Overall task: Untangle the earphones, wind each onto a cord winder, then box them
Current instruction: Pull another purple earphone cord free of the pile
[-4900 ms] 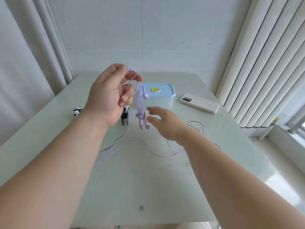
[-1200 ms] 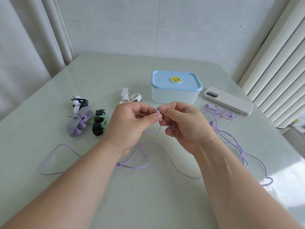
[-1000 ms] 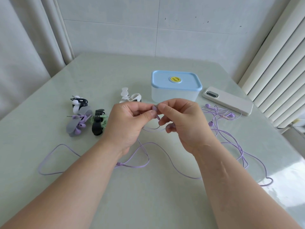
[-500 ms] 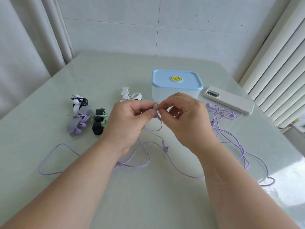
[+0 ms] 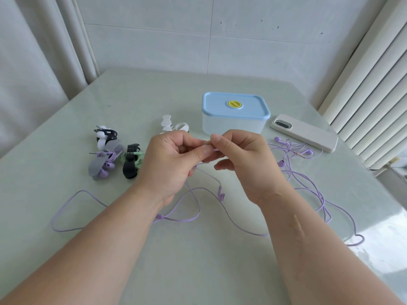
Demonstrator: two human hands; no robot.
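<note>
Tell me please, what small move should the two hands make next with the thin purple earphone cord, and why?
Probably draw the pinched strand outward to free it. Both the left hand and right hand pinch the thin purple earphone cord above the pale green table, while its loops and one earbud lie loose below.

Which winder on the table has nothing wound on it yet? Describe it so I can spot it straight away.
Start at the blue-lidded box near the far edge of the table. Just to its left, behind the left hand, lies the empty white winder. It is all white with no cord, unlike the three further left, which carry black, purple and green cords.
</note>
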